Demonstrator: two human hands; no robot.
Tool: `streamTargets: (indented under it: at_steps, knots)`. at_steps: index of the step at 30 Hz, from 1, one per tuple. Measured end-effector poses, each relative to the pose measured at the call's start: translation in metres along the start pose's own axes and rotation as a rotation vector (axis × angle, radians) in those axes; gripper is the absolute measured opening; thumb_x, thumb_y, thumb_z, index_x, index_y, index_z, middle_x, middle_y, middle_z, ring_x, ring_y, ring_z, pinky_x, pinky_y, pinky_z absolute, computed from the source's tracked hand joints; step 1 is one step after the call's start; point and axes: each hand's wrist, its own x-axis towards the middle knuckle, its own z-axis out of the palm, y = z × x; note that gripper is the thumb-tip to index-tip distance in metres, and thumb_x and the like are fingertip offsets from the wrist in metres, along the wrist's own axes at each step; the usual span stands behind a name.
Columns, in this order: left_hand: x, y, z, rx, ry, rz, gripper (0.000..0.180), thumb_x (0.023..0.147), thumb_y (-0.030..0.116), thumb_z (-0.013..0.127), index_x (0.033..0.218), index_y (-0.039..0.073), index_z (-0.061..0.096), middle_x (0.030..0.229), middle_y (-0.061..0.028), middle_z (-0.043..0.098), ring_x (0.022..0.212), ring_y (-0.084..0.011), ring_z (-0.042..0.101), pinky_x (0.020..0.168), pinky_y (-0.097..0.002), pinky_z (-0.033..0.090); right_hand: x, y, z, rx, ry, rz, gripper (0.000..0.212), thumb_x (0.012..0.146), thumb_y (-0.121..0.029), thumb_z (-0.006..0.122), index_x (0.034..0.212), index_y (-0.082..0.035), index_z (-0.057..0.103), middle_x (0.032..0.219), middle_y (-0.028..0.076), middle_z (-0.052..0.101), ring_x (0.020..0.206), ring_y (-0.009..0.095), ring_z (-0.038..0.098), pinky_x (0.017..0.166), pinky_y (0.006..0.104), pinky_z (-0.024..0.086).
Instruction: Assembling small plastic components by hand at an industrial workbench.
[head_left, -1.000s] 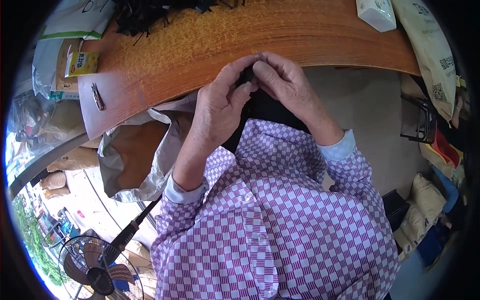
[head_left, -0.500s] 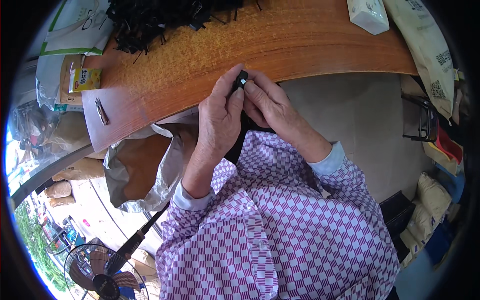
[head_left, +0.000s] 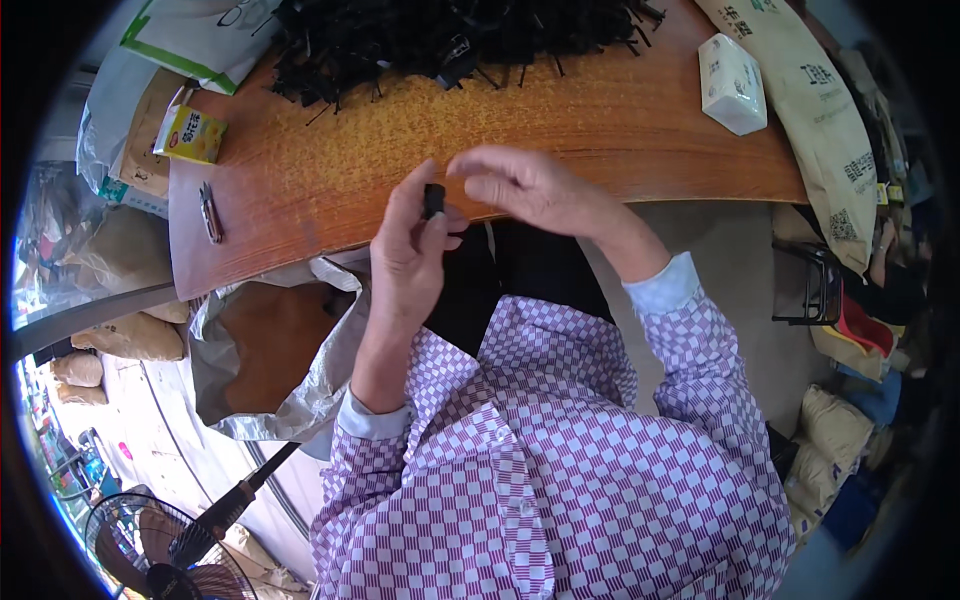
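A small black part, its exact kind too small to make out, is pinched between the thumb and fingers of my left hand, just over the table's near edge. My right hand is apart from it, to the right; its fingers reach left, partly stretched, with nothing visible in them. Beyond both hands, a large heap of black parts with thin stems lies along the far side of the wooden table.
A yellow packet and a small metal cutter-like tool lie on the table's left side. Tissues in a white pack sit at the right. Below the left edge hangs an open sack; a fan stands lower left.
My right hand has come away from the black part and opened. My left hand keeps the part, slightly lower and further left. The view has shifted, showing more of the heap.
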Motion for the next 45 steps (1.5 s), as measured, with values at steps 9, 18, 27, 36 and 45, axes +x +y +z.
streamTargets:
  at_steps: [9,18,27,36,45]
  knots:
    - [-0.016,-0.006,-0.022,-0.857,-0.019,-0.460,0.016,0.096,0.025,0.048,0.097,0.009,0.052,0.087,-0.0087,0.056,0.075,-0.0213,0.059,0.067,-0.0267,0.050,0.089,0.019,-0.035,-1.161,-0.018,-0.045,0.028,0.084,-0.024,0.063,0.107,-0.010,0.054,0.081,0.009,0.065,0.072,0.025,0.066,0.059,0.0348,0.054]
    - [0.023,0.007,-0.005,0.093,0.029,-0.057,0.020,0.091,0.015,0.059,0.102,0.001,0.050,0.087,-0.0094,0.058,0.070,-0.0161,0.055,0.064,-0.0286,0.047,0.068,-0.010,-0.037,0.030,0.111,0.357,0.022,0.087,-0.028,0.063,0.083,-0.007,0.058,0.062,-0.003,0.050,0.050,0.005,0.041,0.047,0.0213,0.035]
    - [0.042,0.013,0.020,0.246,-0.145,0.084,0.055,0.080,0.010,0.070,0.128,0.002,0.045,0.094,-0.0128,0.065,0.075,-0.0152,0.061,0.067,-0.0275,0.050,0.015,-0.020,-0.027,0.574,0.121,0.603,0.017,0.090,-0.028,0.060,0.092,-0.011,0.057,0.069,-0.007,0.048,0.053,-0.002,0.036,0.041,0.0145,0.022]
    - [0.034,0.008,0.040,-0.062,-0.127,-0.066,0.036,0.088,0.008,0.061,0.123,0.003,0.052,0.085,-0.0028,0.062,0.068,-0.0058,0.058,0.049,-0.0148,0.039,-0.020,-0.024,-0.029,0.572,0.214,0.495,0.039,0.093,-0.045,0.051,0.097,-0.007,0.060,0.060,-0.004,0.048,0.050,0.003,0.042,0.044,0.0175,0.031]
    - [0.029,0.002,0.046,0.003,-0.079,0.010,0.033,0.089,0.000,0.056,0.122,0.003,0.053,0.083,-0.0006,0.056,0.071,-0.0056,0.054,0.064,-0.0204,0.051,-0.029,-0.038,-0.017,0.480,0.182,0.444,0.047,0.098,-0.037,0.043,0.128,-0.001,0.046,0.069,-0.004,0.047,0.057,0.003,0.042,0.047,0.0187,0.031]
